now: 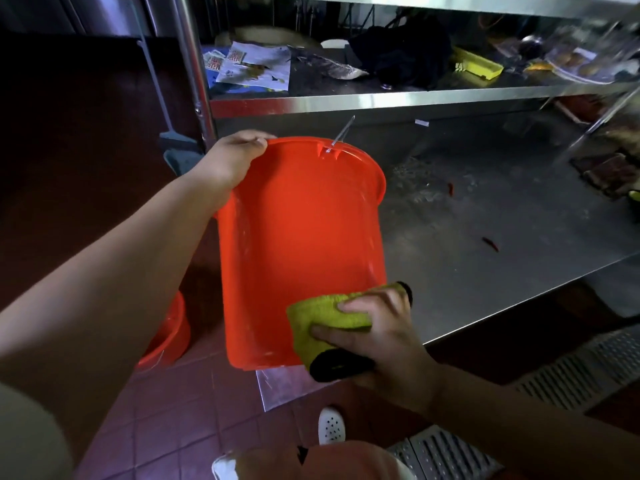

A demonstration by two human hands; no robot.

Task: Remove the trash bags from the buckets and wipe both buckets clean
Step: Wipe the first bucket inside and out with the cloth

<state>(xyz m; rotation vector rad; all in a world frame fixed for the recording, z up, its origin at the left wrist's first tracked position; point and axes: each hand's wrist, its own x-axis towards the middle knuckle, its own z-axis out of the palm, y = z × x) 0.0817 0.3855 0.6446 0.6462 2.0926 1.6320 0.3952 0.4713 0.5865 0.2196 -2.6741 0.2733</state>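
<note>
Kitchen, red tile floor (180, 403), steel tabletop (485, 258) w/ a cluttered shelf (381, 98) above at 12 o'clock. Centre frame: orange bucket (298, 244), no bag in it, tipped on its side, mouth toward 1 o'clock, base toward the camera, held off the floor against the tabletop edge. Left hand (228, 161) at 11 o'clock, grip clamped over the rim, thumb on top. Right hand (377, 334) at 5 o'clock, fingers pressed down on a yellow-green cloth (325, 317) w/ a black backing, flat on the outer wall near the base. So it's the wipe step, outside of this bucket. 2nd bucket (166, 334) on the floor at 8 o'clock, half hidden by the left arm; can't tell its state.

To do it well, imo: keep that rim hold firm so the bucket doesn't roll, rotate it a bit at a time w/ the left, long overlapping strokes base to rim w/ the right. Flat palm, not fingertips only. Wall shows wet streaks, so refold to a dry face. Don't skip the bottom edge or the handle lugs (329, 152).
</note>
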